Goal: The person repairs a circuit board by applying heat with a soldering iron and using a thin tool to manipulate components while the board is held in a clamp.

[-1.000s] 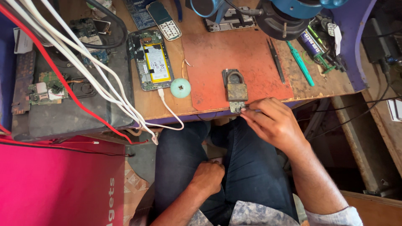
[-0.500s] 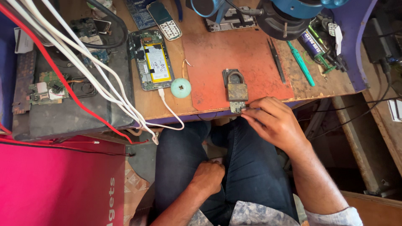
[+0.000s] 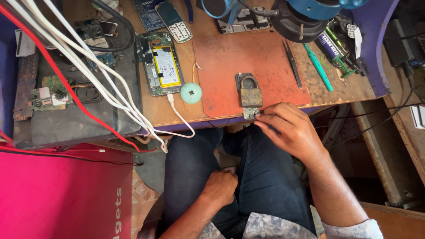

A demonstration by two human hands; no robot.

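Note:
My right hand (image 3: 290,128) is at the front edge of the red mat (image 3: 221,62), fingertips pinching a small green circuit board (image 3: 250,113). That board lies under the bottom of an old brass padlock (image 3: 249,92) resting on the mat. My left hand (image 3: 220,186) is down between my thighs, fingers curled shut, with nothing seen in it. An opened phone (image 3: 160,63) with a yellow-labelled battery lies left of the mat, a white cable (image 3: 179,116) plugged into its lower end. A round pale-green disc (image 3: 191,93) sits beside it.
White and red wires (image 3: 84,66) run across a dark tray of circuit boards (image 3: 53,90) at left. Black tweezers (image 3: 292,64) and a green screwdriver (image 3: 318,67) lie right of the mat. A blue microscope base (image 3: 305,20) stands at the back. A pink box (image 3: 57,194) is lower left.

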